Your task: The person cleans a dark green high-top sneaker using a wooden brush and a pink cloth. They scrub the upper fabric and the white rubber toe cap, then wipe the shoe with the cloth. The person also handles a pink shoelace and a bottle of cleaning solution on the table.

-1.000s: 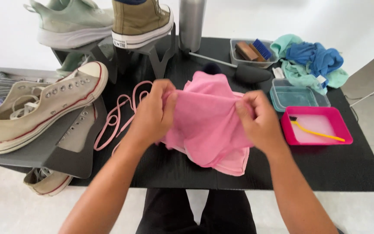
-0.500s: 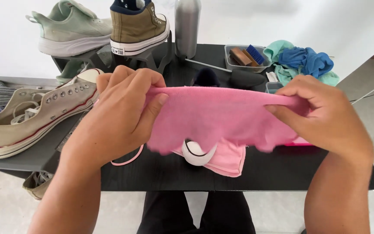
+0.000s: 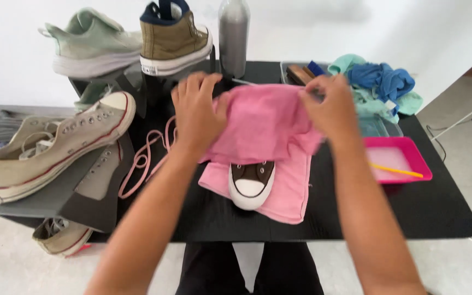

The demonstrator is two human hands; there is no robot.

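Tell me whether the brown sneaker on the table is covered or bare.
Partly covered. The brown sneaker lies on the pink cloth, whose upper part both hands hold over it; only its white toe cap shows.

One head-worn camera looks steeply down and forward from close above the black rectangular table. The wearer's forearms enter from the near edge, and dark trousers show below it. The far white wall tops the frame; pale floor flanks the table left and right.
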